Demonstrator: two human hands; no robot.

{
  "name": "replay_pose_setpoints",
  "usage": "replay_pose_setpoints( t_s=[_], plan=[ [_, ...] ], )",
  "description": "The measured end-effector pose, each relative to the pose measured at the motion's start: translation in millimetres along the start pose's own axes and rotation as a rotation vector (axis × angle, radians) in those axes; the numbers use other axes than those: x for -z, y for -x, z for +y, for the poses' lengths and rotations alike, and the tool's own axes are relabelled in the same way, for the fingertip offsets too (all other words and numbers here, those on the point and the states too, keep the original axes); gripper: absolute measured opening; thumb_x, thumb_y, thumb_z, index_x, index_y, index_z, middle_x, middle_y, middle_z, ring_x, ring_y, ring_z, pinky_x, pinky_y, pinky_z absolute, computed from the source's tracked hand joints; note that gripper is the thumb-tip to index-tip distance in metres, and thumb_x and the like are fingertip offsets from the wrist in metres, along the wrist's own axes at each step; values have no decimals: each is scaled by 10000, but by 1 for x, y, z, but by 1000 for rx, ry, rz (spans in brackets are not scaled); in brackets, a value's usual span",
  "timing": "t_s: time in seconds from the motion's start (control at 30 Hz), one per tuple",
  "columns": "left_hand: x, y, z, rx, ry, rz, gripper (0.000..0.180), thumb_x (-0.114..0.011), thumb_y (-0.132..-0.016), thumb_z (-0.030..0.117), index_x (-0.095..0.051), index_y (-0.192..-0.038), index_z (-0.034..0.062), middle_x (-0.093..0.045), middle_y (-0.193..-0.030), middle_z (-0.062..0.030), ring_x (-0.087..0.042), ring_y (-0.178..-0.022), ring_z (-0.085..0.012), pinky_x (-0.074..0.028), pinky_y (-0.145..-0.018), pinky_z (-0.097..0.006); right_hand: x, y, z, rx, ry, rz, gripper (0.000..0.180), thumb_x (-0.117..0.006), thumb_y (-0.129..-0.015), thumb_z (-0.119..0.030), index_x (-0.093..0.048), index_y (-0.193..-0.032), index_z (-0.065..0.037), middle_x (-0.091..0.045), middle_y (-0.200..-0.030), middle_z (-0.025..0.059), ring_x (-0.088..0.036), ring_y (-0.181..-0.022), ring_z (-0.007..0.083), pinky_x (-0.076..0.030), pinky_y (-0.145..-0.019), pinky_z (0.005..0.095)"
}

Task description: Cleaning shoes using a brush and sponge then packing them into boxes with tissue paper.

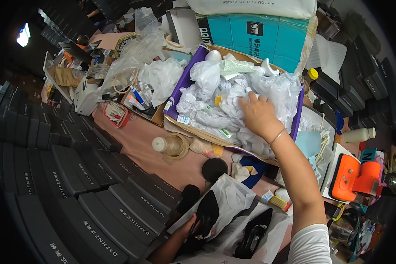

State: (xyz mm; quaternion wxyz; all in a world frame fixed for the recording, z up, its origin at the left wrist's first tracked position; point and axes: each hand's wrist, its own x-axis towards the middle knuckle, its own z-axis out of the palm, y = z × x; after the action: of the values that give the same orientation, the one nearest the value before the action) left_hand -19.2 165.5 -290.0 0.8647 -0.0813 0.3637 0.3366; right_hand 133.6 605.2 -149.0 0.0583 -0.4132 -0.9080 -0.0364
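Observation:
My left hand [191, 229] is wrapped round a black high-heeled shoe [207, 207], held at the lower middle over a shoebox lined with white paper. The matching black shoe [253, 235] lies on the paper [234, 193] to its right. At the upper middle, my right hand [260, 115] reaches into a purple-edged carton [300, 105] full of crumpled white tissue paper [202, 94]. Its fingers are apart and touch the paper, with the tips partly sunk among the wads. A thin bracelet [277, 137] circles that wrist.
Dark shoeboxes [92, 220] are stacked along the left, and more [365, 70] stand at the right. A white-capped bottle [159, 144], a tape roll [180, 145] and a round black lid [214, 169] sit before the carton. An orange device [345, 176] stands right of my arm.

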Motion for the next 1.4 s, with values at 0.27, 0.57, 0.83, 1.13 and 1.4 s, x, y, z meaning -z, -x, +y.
replay_pose_setpoints(
  t_s=[0.27, 0.57, 0.83, 1.13, 1.4],
  plan=[
    [-9, 5, 9, 17, -168, 29, 906, -258, -852, 752, -423, -1315, -8, -596, -1152, -187, -583, -1081, -306, -436, -960, -375, -33, -52, -68, 421, -294, -384, 333, -547, -841, -168, -603, -1154, -73, -587, -1174, 165, -536, -1146, 312, -386, -957, 457],
    [2, 2, 2, 9, -93, 6, 842, -273, -892, 710, -504, -1250, -17, -638, -1082, -169, -623, -991, -249, -467, -908, -329, -96, -44, -77, 367, -139, -226, 299, -553, -829, -166, -604, -1113, -90, -664, -972, 125, -625, -971, 288, -449, -845, 413],
    [21, -5, -10, 20, -2, -57, 843, -282, -887, 717, -500, -1264, -5, -640, -1094, -142, -618, -985, -224, -471, -899, -323, -50, -42, 5, 112, -906, -8, 316, -638, -725, -35, -617, -1039, -13, -673, -945, 166, -638, -847, 293, -501, -784, 355],
    [31, -3, -19, 74, 22, 19, 829, -336, -866, 730, -505, -1280, 33, -648, -1081, -112, -615, -968, -193, -480, -871, -298, -56, -48, 32, -65, -1143, -6, 281, -669, -748, -28, -624, -1024, -1, -667, -864, 68, -560, -804, 116, -475, -775, 295],
    [8, -3, -12, 48, 0, -55, 732, -280, -944, 620, -466, -1302, 10, -612, -1163, -144, -607, -1035, -223, -456, -940, -336, -70, -23, -8, 342, -344, -51, 260, -568, -759, -61, -630, -1011, -72, -631, -902, 135, -622, -907, 313, -507, -784, 413]
  ],
)
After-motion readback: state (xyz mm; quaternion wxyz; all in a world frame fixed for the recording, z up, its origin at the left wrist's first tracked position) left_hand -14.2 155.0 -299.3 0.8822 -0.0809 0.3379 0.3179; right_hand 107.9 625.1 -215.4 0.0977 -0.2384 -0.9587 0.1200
